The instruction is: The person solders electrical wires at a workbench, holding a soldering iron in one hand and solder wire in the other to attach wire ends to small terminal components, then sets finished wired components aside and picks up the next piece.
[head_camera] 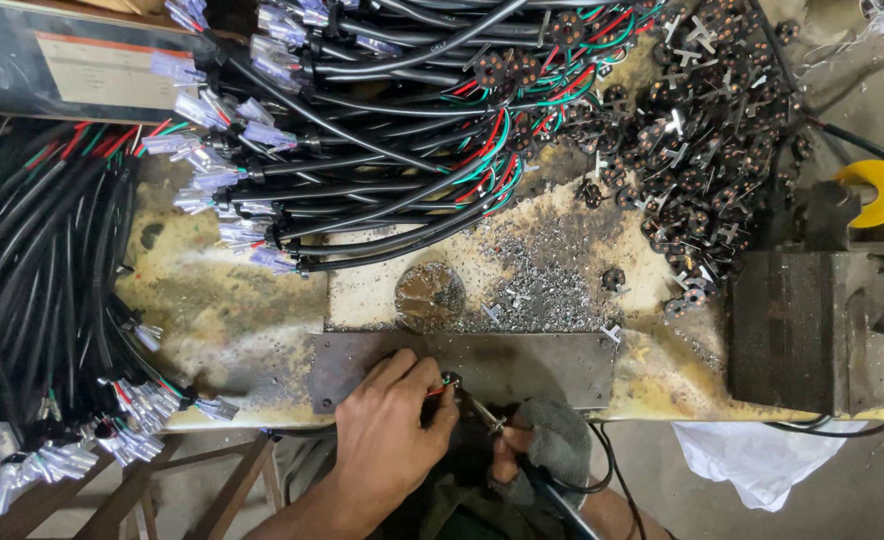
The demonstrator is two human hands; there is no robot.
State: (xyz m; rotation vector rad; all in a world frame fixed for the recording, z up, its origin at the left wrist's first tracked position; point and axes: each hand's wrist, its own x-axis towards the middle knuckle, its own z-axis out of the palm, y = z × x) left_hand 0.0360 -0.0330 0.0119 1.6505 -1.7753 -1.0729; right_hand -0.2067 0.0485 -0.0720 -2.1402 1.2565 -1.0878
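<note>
Holding a small black connector piece (450, 381) with red and green wire ends, the left hand (392, 425) has its fingers closed together on it, just over the near edge of the grey metal plate (522, 365). The right hand (532, 445), wrapped in a grey cloth, grips a thin metal tool (482, 410) whose tip sits just right of the left fingertips, touching the piece. I judge the tip should stay steady on the joint, with the left fingers kept clear. Above the left hand lie a round metal disc (430, 296) and metal shavings (542, 280).
</note>
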